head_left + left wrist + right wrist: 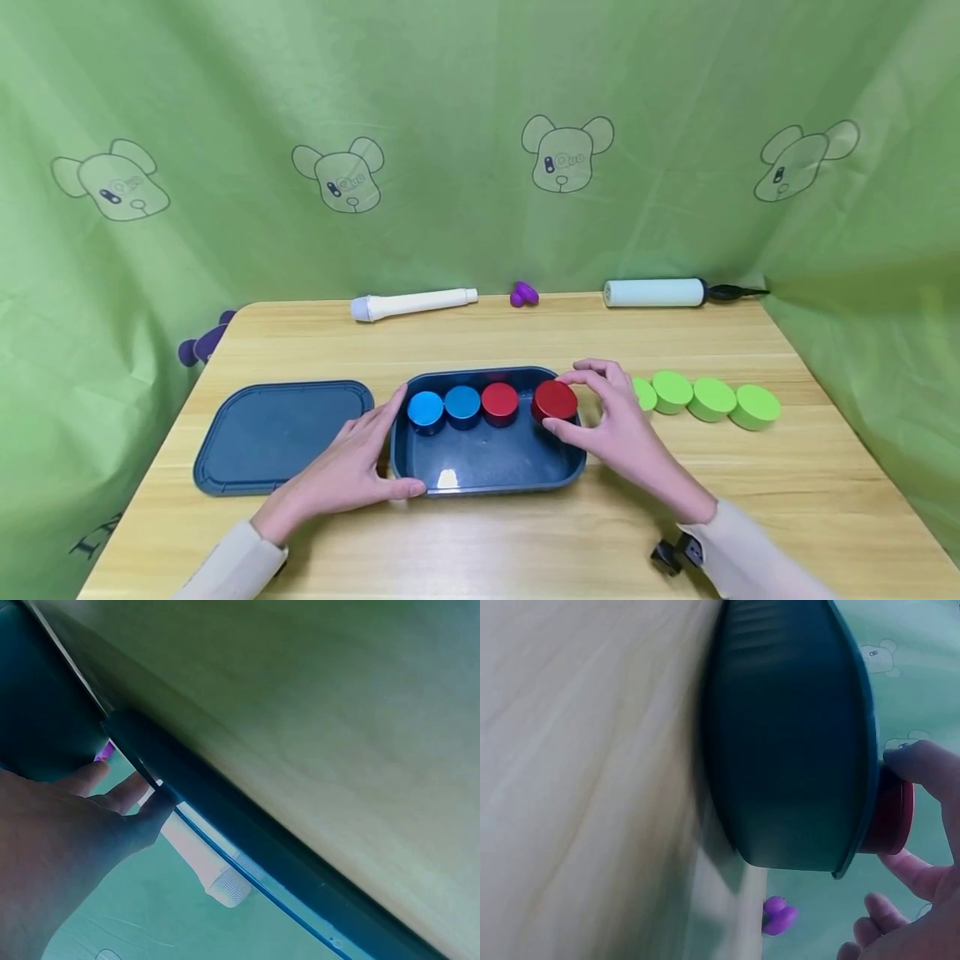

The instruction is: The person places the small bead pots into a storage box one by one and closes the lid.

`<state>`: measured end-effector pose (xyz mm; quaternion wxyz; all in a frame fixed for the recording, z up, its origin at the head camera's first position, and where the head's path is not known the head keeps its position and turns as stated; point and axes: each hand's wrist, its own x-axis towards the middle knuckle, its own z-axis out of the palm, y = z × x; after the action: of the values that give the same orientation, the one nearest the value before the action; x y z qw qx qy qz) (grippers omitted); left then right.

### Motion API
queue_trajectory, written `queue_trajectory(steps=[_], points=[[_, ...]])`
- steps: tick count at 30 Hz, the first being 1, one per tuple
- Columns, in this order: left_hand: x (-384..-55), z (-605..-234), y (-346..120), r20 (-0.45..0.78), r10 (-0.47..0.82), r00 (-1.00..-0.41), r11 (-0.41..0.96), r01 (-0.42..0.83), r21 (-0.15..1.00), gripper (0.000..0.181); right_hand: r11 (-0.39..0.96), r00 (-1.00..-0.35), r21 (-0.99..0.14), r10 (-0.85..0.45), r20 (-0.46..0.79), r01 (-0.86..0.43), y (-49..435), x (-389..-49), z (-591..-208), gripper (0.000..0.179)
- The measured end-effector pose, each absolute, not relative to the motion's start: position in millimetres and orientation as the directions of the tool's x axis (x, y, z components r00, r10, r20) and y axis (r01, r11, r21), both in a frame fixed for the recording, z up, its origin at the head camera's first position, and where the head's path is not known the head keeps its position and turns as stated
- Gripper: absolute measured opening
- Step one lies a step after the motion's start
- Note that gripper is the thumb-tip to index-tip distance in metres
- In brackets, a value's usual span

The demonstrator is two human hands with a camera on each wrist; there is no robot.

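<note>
A dark blue tray-like box (487,471) stands mid-table. Inside, along its back wall, sit a light blue cylinder (426,410), a darker blue cylinder (462,406) and a red cylinder (499,403). My right hand (622,425) pinches a darker red cylinder (556,401) between thumb and fingers, over the box's right end. In the right wrist view this red cylinder (891,814) shows above the box rim. My left hand (352,467) rests against the box's left end, thumb at the front rim and fingers stretched along the side.
A flat blue lid (281,433) lies to the left. Several green cylinders (712,399) stand in a row right of the box. Along the back edge are a white microphone (416,303), a small purple object (523,294) and a pale blue hand pump (654,292). A green curtain (450,233) hangs behind.
</note>
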<state>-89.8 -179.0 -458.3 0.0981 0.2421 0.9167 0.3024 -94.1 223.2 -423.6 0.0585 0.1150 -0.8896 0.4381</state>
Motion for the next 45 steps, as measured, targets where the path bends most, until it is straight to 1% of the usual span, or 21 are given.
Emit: queue_trajectory(steps=[6,19,31,41,45], points=[[-90,-458,-179,-0.033,0.507,-0.861,0.698,0.387,0.603,0.125,0.603,-0.973,-0.764,-0.165,0.162,-0.229,220,-101,-429,0.053],[-90,-457,-179,-0.026,0.512,-0.859,0.696,0.396,0.599,0.126,0.632,-0.967,-0.732,-0.193,0.169,-0.254,211,-115,-443,0.052],[-91,-459,-180,-0.026,0.512,-0.859,0.696,0.397,0.598,0.126,0.747,-0.944,-0.577,-0.241,0.228,-0.330,202,-116,-442,0.054],[-90,-458,-179,-0.024,0.511,-0.859,0.694,0.396,0.601,0.125,0.806,-0.958,-0.518,-0.242,0.154,-0.286,199,-114,-440,0.055],[-89,-458,-179,-0.020,0.511,-0.859,0.693,0.398,0.601,0.125,0.808,-0.959,-0.516,-0.248,0.138,-0.284,199,-113,-439,0.056]])
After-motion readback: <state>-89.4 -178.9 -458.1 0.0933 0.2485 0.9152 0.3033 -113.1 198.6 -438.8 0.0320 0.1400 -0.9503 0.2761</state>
